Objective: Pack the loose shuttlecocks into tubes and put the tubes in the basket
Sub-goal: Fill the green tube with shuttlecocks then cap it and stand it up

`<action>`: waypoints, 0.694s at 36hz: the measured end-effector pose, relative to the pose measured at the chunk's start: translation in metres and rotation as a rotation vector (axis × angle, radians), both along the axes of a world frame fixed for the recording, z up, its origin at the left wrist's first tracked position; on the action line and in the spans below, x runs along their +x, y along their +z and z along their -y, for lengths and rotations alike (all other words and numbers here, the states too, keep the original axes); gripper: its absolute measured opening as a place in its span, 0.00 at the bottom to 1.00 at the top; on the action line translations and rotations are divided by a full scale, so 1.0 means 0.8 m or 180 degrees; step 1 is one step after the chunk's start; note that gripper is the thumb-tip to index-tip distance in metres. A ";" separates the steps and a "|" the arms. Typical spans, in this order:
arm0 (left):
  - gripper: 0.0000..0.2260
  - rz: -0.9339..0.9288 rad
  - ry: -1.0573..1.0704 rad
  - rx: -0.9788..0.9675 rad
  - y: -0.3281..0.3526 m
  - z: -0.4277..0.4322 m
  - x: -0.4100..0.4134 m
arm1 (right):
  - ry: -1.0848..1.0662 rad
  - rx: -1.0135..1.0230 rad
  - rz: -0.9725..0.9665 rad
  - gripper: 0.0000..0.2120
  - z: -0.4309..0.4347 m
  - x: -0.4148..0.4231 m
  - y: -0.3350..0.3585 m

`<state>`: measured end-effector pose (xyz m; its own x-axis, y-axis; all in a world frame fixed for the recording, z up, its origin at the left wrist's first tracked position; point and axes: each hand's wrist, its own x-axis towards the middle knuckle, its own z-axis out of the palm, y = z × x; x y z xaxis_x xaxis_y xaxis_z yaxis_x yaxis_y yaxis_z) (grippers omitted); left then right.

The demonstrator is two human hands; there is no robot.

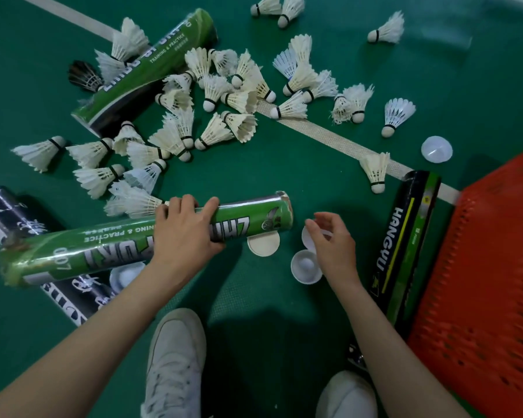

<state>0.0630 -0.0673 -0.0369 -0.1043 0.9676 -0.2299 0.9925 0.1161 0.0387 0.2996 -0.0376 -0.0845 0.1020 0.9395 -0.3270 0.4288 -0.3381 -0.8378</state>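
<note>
My left hand [184,229] grips a green shuttlecock tube [103,242] held level over the floor, its open end pointing right. My right hand [329,239] pinches a white plastic cap [308,236] just right of that open end. Another white cap [306,266] lies under my right hand, and a flat cap [263,243] lies under the tube's mouth. Several loose white shuttlecocks [215,95] are scattered across the green floor beyond. A second green tube [145,70] lies among them. The orange basket [483,285] stands at the right.
A black and green tube [405,245] lies next to the basket. A black tube [15,218] lies at the left under the held one, with a cap [126,276] beside it. One more cap [436,149] sits near the white court line [329,137]. My white shoes [175,357] are below.
</note>
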 end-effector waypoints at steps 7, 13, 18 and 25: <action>0.34 -0.0136 0.0025 -0.0131 -0.010 0.009 -0.009 | 0.1654 -0.0127 0.1976 0.28 0.019 0.012 -0.031; 0.35 -0.0026 0.0009 -0.0116 -0.015 0.016 0.002 | 0.1857 -0.0249 0.1972 0.37 0.035 0.017 -0.034; 0.36 -0.0005 -0.0063 -0.0054 -0.023 0.020 0.005 | 0.1875 -0.0277 0.2164 0.37 0.041 0.029 -0.037; 0.35 0.0022 -0.0046 -0.0177 -0.024 0.024 0.008 | 0.1682 0.0247 0.2203 0.26 0.052 0.026 -0.046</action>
<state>0.0692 -0.0867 -0.0564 -0.0885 0.9548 -0.2839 0.9938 0.1039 0.0395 0.3204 -0.0792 -0.1215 -0.2013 0.9369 -0.2859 0.9342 0.0958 -0.3438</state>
